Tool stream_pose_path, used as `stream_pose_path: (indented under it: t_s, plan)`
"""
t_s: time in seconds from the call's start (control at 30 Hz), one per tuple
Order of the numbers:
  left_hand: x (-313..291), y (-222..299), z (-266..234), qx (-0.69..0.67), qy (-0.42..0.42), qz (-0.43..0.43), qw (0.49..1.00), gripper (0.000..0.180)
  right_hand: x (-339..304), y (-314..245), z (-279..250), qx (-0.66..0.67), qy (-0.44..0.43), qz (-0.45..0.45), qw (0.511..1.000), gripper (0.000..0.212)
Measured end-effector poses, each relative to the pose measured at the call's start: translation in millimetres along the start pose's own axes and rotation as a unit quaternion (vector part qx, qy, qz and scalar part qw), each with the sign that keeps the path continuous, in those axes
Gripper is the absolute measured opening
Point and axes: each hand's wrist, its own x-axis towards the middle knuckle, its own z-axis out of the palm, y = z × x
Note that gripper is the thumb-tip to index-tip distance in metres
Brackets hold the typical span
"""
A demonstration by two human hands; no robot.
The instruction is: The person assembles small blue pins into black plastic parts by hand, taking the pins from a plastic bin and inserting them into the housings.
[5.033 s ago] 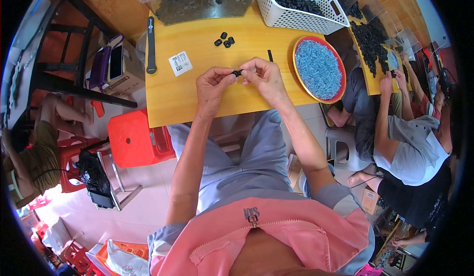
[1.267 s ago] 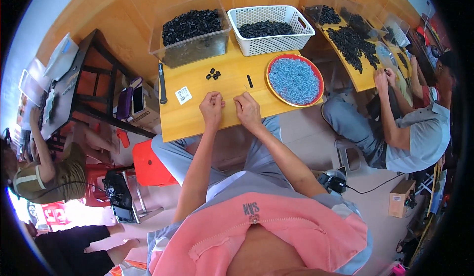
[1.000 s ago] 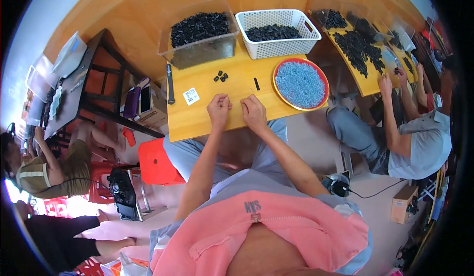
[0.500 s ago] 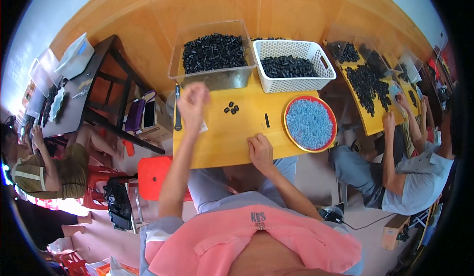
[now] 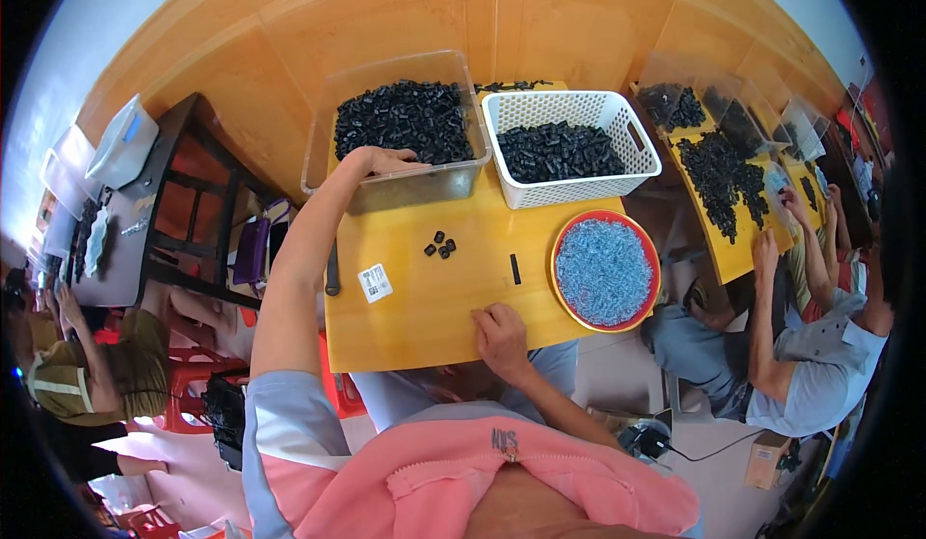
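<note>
My left hand [image 5: 386,161] reaches over the near rim of a clear plastic bin [image 5: 328,153]. Its fingers look stretched out towards the small black plastic parts [image 5: 405,124] heaped inside; the fingertips are partly hidden. My right hand [image 5: 502,338] lies at the front edge of the yellow table [image 5: 424,317] with curled fingers, and whatever they may hold is hidden. Between the hands sit several short black cylindrical pieces [image 5: 443,245] in a loose cluster. A thin black strip [image 5: 515,269] lies nearer the right hand.
A white perforated basket [image 5: 579,192] of black parts stands beside the bin. Light-blue small pieces [image 5: 605,269] fill a red-rimmed round tray [image 5: 557,293]. A white label [image 5: 375,283] and a dark-handled tool [image 5: 333,274] lie at left. Other people work at tables on both sides.
My left hand has gone from above the table's left side forward over the bin's rim. My right hand stays curled at the table edge. The white label is now uncovered.
</note>
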Motion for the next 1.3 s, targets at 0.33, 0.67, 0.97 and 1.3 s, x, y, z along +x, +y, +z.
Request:
stream_pose_path:
  t_s: [0.33, 0.67, 0.97, 1.3]
  plan:
    - [31.1, -27.8, -3.3, 0.215, 0.251, -0.154, 0.931, 0.118, -4.2, 3.4, 7.3, -0.007, 0.0, -0.013, 1.0, 0.018]
    - [31.6, -18.0, -6.6, 0.238, 0.341, -0.203, 0.887, 0.089, -4.9, 1.2, 1.9, -0.019, -0.005, -0.021, 1.0, 0.017]
    - [12.9, -8.8, -0.7, -0.07, 0.434, -0.031, 0.898, 0.065, -1.9, 1.7, 3.9, -0.022, -0.004, -0.023, 0.999, 0.013]
    - [-21.8, 1.7, 6.4, -0.188, 0.482, 0.04, 0.855, 0.039, -3.6, -2.3, 6.6, -0.006, -0.001, -0.001, 1.0, 0.015]
